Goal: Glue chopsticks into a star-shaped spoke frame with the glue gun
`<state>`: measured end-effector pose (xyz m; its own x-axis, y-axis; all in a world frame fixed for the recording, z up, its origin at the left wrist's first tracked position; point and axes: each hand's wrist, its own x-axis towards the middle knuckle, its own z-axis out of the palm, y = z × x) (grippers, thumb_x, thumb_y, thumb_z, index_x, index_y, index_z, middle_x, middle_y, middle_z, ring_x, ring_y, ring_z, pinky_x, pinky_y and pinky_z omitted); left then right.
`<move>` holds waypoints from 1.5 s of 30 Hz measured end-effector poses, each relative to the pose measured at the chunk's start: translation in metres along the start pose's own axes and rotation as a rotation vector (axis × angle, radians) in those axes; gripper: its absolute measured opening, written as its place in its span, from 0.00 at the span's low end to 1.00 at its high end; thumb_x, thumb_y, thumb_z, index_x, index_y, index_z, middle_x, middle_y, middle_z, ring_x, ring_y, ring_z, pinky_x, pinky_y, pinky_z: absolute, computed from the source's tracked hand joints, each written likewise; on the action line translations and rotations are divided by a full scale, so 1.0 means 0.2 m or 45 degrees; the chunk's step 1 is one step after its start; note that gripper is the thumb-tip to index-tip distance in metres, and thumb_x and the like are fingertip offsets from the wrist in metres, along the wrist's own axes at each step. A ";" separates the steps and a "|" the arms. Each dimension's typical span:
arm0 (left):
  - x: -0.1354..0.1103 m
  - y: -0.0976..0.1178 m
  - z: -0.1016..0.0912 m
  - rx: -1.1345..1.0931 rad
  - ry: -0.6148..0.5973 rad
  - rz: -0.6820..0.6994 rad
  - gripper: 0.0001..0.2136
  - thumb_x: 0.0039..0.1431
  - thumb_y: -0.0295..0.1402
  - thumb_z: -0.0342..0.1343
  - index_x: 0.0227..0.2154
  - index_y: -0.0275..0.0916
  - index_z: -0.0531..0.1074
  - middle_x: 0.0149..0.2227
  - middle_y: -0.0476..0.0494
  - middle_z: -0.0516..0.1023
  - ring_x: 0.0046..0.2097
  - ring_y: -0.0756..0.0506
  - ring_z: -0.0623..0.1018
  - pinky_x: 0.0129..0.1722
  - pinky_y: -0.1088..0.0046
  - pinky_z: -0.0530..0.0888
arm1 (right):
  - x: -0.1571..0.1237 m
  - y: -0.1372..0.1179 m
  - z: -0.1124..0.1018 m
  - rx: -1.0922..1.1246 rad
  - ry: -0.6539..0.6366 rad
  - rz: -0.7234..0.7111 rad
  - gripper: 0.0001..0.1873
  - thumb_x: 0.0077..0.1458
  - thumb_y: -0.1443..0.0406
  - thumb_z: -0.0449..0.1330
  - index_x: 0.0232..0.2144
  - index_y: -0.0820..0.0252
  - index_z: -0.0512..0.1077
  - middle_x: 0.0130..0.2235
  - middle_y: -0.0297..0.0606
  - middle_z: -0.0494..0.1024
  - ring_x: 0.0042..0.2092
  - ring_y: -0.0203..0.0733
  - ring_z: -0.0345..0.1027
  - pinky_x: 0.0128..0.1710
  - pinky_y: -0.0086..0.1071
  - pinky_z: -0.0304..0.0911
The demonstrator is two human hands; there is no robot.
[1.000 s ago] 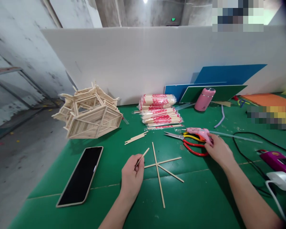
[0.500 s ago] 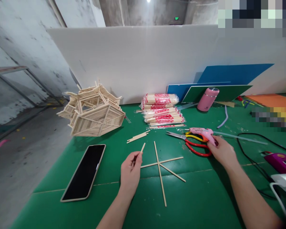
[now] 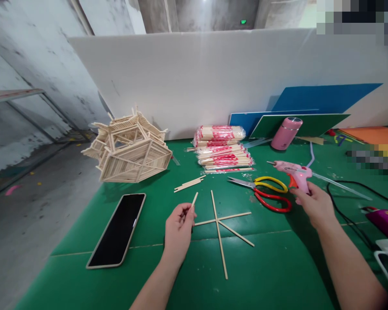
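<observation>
Between thumb and fingers, my left hand pinches a short wooden stick, its upper end poking out. My right hand grips the handle of a pink hot glue gun, whose nozzle points left above the table. A glue stick sticks out of its back. Between the hands, several wooden sticks lie crossed in a star shape on the green table. Scissors with one yellow and one red handle lie beside the glue gun. Short cut sticks lie farther back.
A phone lies at left, with a stick-built structure behind it. Wrapped bundles of chopsticks and a pink bottle stand before a white board. A black cable and a purple device are at right.
My right hand has lifted the glue gun off the table by the scissors, and the gun now shows fully. My left hand still pinches the stick in about the same place.
</observation>
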<state>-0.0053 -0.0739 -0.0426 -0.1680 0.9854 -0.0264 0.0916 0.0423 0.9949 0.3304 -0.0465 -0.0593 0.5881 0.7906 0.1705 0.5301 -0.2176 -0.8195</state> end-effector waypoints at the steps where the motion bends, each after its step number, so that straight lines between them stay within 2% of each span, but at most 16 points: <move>1: 0.00 0.00 0.00 -0.089 -0.006 -0.038 0.08 0.49 0.37 0.52 0.29 0.37 0.67 0.22 0.52 0.68 0.22 0.54 0.65 0.22 0.79 0.63 | 0.00 0.00 0.00 0.112 -0.048 0.030 0.17 0.37 0.59 0.57 0.33 0.62 0.69 0.22 0.33 0.68 0.23 0.37 0.62 0.24 0.31 0.61; 4: 0.00 0.01 0.00 -0.324 -0.025 -0.116 0.09 0.49 0.37 0.53 0.29 0.37 0.67 0.22 0.52 0.68 0.21 0.55 0.66 0.22 0.80 0.63 | -0.01 -0.03 0.00 0.400 -0.185 0.104 0.15 0.36 0.60 0.59 0.29 0.61 0.68 0.23 0.33 0.69 0.25 0.37 0.65 0.23 0.28 0.62; 7: 0.01 0.01 -0.01 -0.398 -0.027 -0.091 0.08 0.50 0.36 0.53 0.30 0.37 0.66 0.22 0.52 0.68 0.22 0.55 0.66 0.23 0.80 0.64 | -0.02 -0.05 0.00 0.566 -0.268 0.149 0.13 0.36 0.61 0.61 0.28 0.60 0.69 0.23 0.33 0.69 0.26 0.37 0.65 0.23 0.27 0.62; 10: 0.01 0.02 -0.02 -0.310 0.006 -0.007 0.09 0.51 0.36 0.51 0.33 0.37 0.66 0.23 0.51 0.69 0.22 0.54 0.68 0.24 0.78 0.65 | -0.03 -0.08 0.00 0.681 -0.273 0.170 0.12 0.37 0.63 0.62 0.29 0.59 0.70 0.24 0.33 0.70 0.26 0.37 0.65 0.23 0.27 0.62; 15: 0.04 0.09 -0.08 -0.062 0.146 0.186 0.10 0.54 0.37 0.47 0.36 0.37 0.63 0.27 0.49 0.71 0.26 0.52 0.71 0.30 0.73 0.68 | -0.04 -0.13 -0.01 0.867 -0.245 0.206 0.14 0.35 0.64 0.64 0.29 0.59 0.69 0.29 0.34 0.72 0.30 0.36 0.67 0.28 0.26 0.65; 18: 0.05 0.13 -0.12 0.233 0.069 0.266 0.08 0.55 0.35 0.45 0.34 0.38 0.64 0.29 0.48 0.71 0.29 0.51 0.71 0.33 0.73 0.67 | -0.05 -0.16 -0.02 0.920 -0.325 0.226 0.15 0.36 0.64 0.65 0.30 0.58 0.69 0.30 0.32 0.72 0.29 0.35 0.67 0.27 0.25 0.65; 22: 0.07 0.13 -0.14 0.577 -0.089 0.338 0.07 0.55 0.35 0.44 0.33 0.39 0.65 0.26 0.50 0.68 0.26 0.51 0.67 0.27 0.77 0.64 | -0.06 -0.20 -0.02 0.862 -0.505 0.160 0.15 0.39 0.62 0.63 0.33 0.57 0.69 0.27 0.30 0.71 0.26 0.32 0.65 0.25 0.24 0.63; 26: 0.08 0.09 -0.10 0.709 -0.248 0.406 0.07 0.54 0.35 0.45 0.31 0.39 0.65 0.24 0.51 0.66 0.25 0.51 0.66 0.25 0.77 0.63 | -0.06 -0.24 0.01 0.829 -0.604 0.100 0.15 0.39 0.60 0.63 0.32 0.57 0.69 0.25 0.29 0.70 0.26 0.32 0.64 0.28 0.26 0.65; 29: 0.07 0.05 -0.08 0.844 -0.389 0.503 0.09 0.55 0.35 0.44 0.27 0.39 0.66 0.23 0.50 0.65 0.26 0.51 0.66 0.26 0.76 0.63 | -0.06 -0.28 0.04 0.851 -0.652 0.098 0.15 0.41 0.59 0.61 0.35 0.56 0.68 0.27 0.30 0.69 0.27 0.34 0.64 0.28 0.28 0.65; 32: 0.06 0.01 -0.07 1.009 -0.485 0.626 0.09 0.55 0.33 0.43 0.27 0.39 0.68 0.26 0.47 0.66 0.30 0.49 0.67 0.29 0.75 0.63 | -0.06 -0.32 0.07 0.862 -0.666 0.047 0.15 0.43 0.60 0.61 0.36 0.56 0.67 0.27 0.30 0.69 0.28 0.33 0.64 0.28 0.26 0.63; 35: 0.05 -0.01 -0.07 1.140 -0.582 0.646 0.08 0.54 0.32 0.45 0.28 0.39 0.69 0.30 0.46 0.65 0.31 0.49 0.67 0.30 0.74 0.63 | -0.08 -0.35 0.11 0.768 -0.686 -0.066 0.15 0.44 0.59 0.60 0.35 0.57 0.67 0.25 0.30 0.69 0.28 0.34 0.64 0.28 0.26 0.62; 41: 0.03 -0.01 -0.08 1.273 -0.635 0.642 0.08 0.54 0.32 0.45 0.29 0.39 0.70 0.31 0.45 0.66 0.32 0.48 0.66 0.32 0.71 0.62 | -0.11 -0.41 0.17 0.625 -0.843 -0.139 0.21 0.44 0.58 0.60 0.41 0.57 0.63 0.35 0.34 0.71 0.30 0.35 0.65 0.28 0.28 0.62; 45: 0.04 -0.02 -0.09 1.285 -0.644 0.622 0.11 0.55 0.29 0.42 0.28 0.39 0.70 0.30 0.45 0.67 0.32 0.48 0.66 0.32 0.71 0.60 | -0.12 -0.45 0.20 0.658 -1.007 -0.181 0.17 0.47 0.59 0.58 0.39 0.57 0.62 0.30 0.32 0.69 0.27 0.32 0.62 0.24 0.26 0.60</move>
<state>-0.0237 -0.0694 -0.0443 0.4755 0.8770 0.0695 0.7940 -0.4618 0.3954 0.2436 -0.0234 -0.0116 -0.1447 0.9892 0.0231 0.1184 0.0405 -0.9921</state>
